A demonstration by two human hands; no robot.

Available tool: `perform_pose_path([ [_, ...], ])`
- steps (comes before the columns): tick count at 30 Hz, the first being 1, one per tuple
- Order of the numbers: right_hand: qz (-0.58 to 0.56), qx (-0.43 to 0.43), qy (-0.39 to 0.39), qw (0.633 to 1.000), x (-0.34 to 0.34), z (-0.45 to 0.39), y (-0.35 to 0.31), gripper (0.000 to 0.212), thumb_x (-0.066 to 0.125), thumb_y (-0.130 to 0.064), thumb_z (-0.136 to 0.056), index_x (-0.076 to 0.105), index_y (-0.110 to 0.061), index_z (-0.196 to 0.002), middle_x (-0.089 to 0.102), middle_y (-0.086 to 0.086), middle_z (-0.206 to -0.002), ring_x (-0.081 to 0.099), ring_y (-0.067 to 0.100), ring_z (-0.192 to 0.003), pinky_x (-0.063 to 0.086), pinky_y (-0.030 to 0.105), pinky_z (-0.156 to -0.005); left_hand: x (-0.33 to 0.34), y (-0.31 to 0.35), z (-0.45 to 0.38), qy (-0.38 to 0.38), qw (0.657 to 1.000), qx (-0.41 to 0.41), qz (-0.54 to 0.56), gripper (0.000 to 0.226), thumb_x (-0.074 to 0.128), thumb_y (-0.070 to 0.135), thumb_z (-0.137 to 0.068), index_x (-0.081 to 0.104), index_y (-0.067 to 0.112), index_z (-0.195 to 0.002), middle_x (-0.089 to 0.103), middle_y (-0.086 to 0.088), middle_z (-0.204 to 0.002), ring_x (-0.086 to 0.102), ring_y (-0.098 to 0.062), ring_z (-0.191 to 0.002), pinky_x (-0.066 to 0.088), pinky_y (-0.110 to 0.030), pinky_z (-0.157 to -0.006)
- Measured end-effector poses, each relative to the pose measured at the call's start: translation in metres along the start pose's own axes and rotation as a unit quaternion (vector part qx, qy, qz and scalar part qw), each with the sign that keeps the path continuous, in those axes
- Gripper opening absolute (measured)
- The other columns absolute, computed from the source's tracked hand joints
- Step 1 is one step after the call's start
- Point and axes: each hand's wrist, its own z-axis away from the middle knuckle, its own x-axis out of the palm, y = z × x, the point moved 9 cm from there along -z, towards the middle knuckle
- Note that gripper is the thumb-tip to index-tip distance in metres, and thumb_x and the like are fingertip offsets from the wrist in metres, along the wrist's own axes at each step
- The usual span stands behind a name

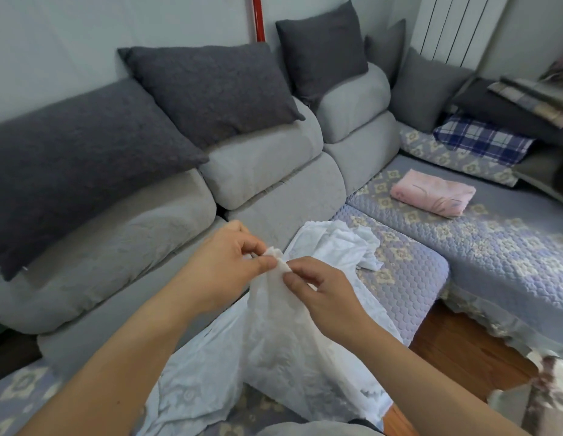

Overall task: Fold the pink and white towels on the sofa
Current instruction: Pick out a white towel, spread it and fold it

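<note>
Left hand (230,262) and right hand (318,291) both pinch the white towel (274,335) at one edge, apparently seeking corners; pink towel (433,196) lies folded on the sofa (494,247).

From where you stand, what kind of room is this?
Most likely a home living room. A grey corner sofa with dark cushions fills it, a white radiator hangs on the wall, and both hands, left hand and right hand, pinch a white towel.
</note>
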Motion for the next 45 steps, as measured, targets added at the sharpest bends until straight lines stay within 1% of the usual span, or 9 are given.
perform_pose_path([
  [3,-0.03,0.025,-0.004,0.999,-0.004,0.003,0.0,0.025,0.063,-0.017,-0.099,0.075,-0.035,-0.085,0.071,-0.011,-0.092,0.064,0.002,-0.083,0.047,0.015,-0.076,0.002,-0.003,0.0,-0.026,0.999,-0.008,0.044,0.015,0.079,0.025,-0.085,0.073,0.015,-0.076,0.063,0.008,-0.097,0.063,-0.001,-0.094,0.044,-0.019,-0.09],
  [6,-0.056,0.045,-0.016,0.997,-0.003,0.009,0.001,0.009,0.065,-0.035,-0.095,0.074,-0.033,-0.095,0.074,-0.011,-0.098,0.068,0.007,-0.09,0.053,0.021,-0.081,0.009,-0.011,0.003,-0.038,0.992,-0.026,0.119,0.012,0.079,0.012,-0.084,0.071,0.005,-0.079,0.073,0.005,-0.098,0.068,-0.004,-0.102,0.047,-0.027,-0.097],
  [11,0.004,0.01,-0.009,1.0,0.007,0.014,-0.012,0.03,0.076,-0.044,-0.083,0.065,-0.041,-0.11,0.07,-0.023,-0.11,0.066,0.004,-0.104,0.051,0.018,-0.09,0.018,-0.012,0.007,-0.045,0.979,-0.024,0.197,0.014,0.078,0.003,-0.083,0.066,0.003,-0.078,0.078,-0.001,-0.088,0.074,-0.009,-0.087,0.055,-0.018,-0.075],
  [15,0.046,-0.011,0.052,0.998,0.0,0.01,-0.018,0.021,0.07,-0.02,-0.09,0.066,-0.04,-0.093,0.07,-0.023,-0.091,0.066,0.001,-0.091,0.048,0.011,-0.078,0.01,-0.004,0.002,-0.016,0.984,-0.002,0.177,0.012,0.075,0.011,-0.089,0.069,0.004,-0.082,0.077,-0.009,-0.088,0.074,-0.029,-0.091,0.058,-0.038,-0.085],
  [20,0.048,0.009,0.087,0.995,-0.013,0.003,-0.023,0.022,0.062,-0.014,-0.093,0.067,-0.035,-0.086,0.069,-0.019,-0.084,0.064,0.004,-0.081,0.045,0.009,-0.069,-0.001,0.01,-0.003,0.002,0.988,0.054,0.145,0.013,0.07,0.022,-0.094,0.077,0.017,-0.084,0.076,-0.002,-0.083,0.069,-0.012,-0.079,0.053,-0.028,-0.077],
  [27,-0.032,0.001,0.099,0.995,-0.023,-0.005,-0.039,0.019,0.071,-0.02,-0.092,0.07,-0.04,-0.092,0.071,-0.018,-0.085,0.062,-0.001,-0.073,0.046,0.01,-0.067,-0.011,0.031,-0.009,0.082,0.968,0.139,0.19,0.017,0.061,0.026,-0.1,0.07,0.021,-0.085,0.068,0.0,-0.079,0.059,-0.01,-0.074,0.049,-0.027,-0.072],
  [35,-0.029,0.057,0.147,0.987,-0.035,0.002,-0.02,0.013,0.075,-0.022,-0.089,0.073,-0.028,-0.078,0.069,-0.012,-0.074,0.056,-0.001,-0.063,0.044,0.011,-0.06,-0.004,0.031,-0.012,0.144,0.97,0.132,0.141,0.024,0.045,0.038,-0.103,0.051,0.023,-0.083,0.043,0.012,-0.067,0.039,-0.008,-0.064,0.038,-0.036,-0.061],
  [41,-0.135,0.1,0.103,0.98,-0.024,0.004,-0.01,0.012,0.08,-0.018,-0.082,0.078,-0.028,-0.088,0.075,0.003,-0.087,0.066,0.019,-0.081,0.056,0.047,-0.085,-0.002,0.029,-0.018,0.173,0.969,0.134,0.112,0.023,0.04,0.036,-0.103,0.048,0.023,-0.086,0.047,0.011,-0.067,0.043,-0.008,-0.063,0.042,-0.039,-0.062],
  [45,-0.22,0.129,0.082,0.964,-0.02,0.005,-0.001,0.017,0.083,-0.021,-0.071,0.077,-0.02,-0.087,0.07,0.015,-0.089,0.063,0.024,-0.084,0.053,0.05,-0.089,0.005,0.024,-0.021,0.157,0.97,0.127,0.134,0.021,0.038,0.039,-0.104,0.047,0.031,-0.086,0.05,0.017,-0.072,0.046,-0.006,-0.066,0.043,-0.035,-0.064],
])
